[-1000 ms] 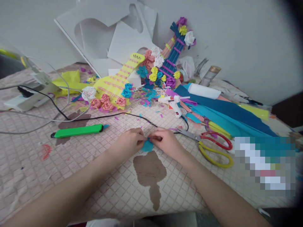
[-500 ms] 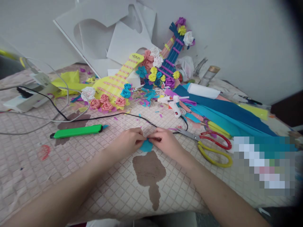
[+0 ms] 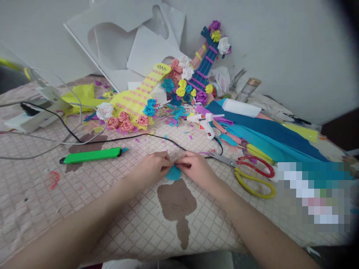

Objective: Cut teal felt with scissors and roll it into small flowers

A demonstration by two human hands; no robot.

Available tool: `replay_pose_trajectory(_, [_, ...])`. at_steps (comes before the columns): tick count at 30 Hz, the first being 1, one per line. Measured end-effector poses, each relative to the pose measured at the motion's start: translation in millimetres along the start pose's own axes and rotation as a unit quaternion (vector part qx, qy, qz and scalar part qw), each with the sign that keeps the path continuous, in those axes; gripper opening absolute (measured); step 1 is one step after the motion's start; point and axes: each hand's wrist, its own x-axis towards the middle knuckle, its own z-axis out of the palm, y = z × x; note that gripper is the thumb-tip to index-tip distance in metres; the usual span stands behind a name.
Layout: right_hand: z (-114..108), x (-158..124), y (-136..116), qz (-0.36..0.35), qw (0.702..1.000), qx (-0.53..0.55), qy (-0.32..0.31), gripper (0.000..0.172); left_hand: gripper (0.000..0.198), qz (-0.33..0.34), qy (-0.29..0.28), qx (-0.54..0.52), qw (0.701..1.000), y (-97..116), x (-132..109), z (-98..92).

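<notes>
My left hand [image 3: 153, 168] and my right hand [image 3: 196, 168] meet at the middle of the table, fingertips pinched together on a small blue foam piece [image 3: 174, 174]. The piece hangs just below the fingers, above a brown patch in the quilted cloth [image 3: 176, 201]. Both hands are closed on it. A black cable [image 3: 134, 137] runs just behind the hands.
Scissors with red and yellow handles [image 3: 252, 175] lie right of my right hand. A green utility knife [image 3: 91, 155] lies to the left. A white glue gun [image 3: 204, 123], blue foam sheets [image 3: 269, 134], a yellow paper guitar [image 3: 137, 101] and a blue guitar with flowers [image 3: 204, 67] sit behind.
The hands stay pinched on the blue piece; only the fingers have shifted slightly.
</notes>
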Motion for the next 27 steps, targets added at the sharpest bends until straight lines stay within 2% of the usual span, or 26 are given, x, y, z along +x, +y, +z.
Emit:
replay_pose_trajectory(8, [-3.9,-1.4,-2.4,-0.024,0.998,-0.048,-0.036,0.019,0.021,-0.006,-0.004,0.019,1.000,0.8,0.0,-0.5])
replay_pose_trajectory(17, [-7.8,-2.7,-14.6,-0.003,0.988,-0.146,-0.054,0.021,0.017,-0.026,-0.007,0.054,0.998,8.7,-3.1,0.4])
replay_pose_trajectory(24, [-8.1,-2.5,-13.6,0.008,0.991,-0.123,-0.048,0.018,0.015,-0.041,-0.005,0.062,0.997,12.6,-3.0,-5.8])
replay_pose_trajectory(27, [-7.8,-2.8,-12.7,0.007,0.991,-0.123,-0.047,0.018,0.020,-0.040,-0.021,0.084,0.995,14.0,-2.3,-6.3])
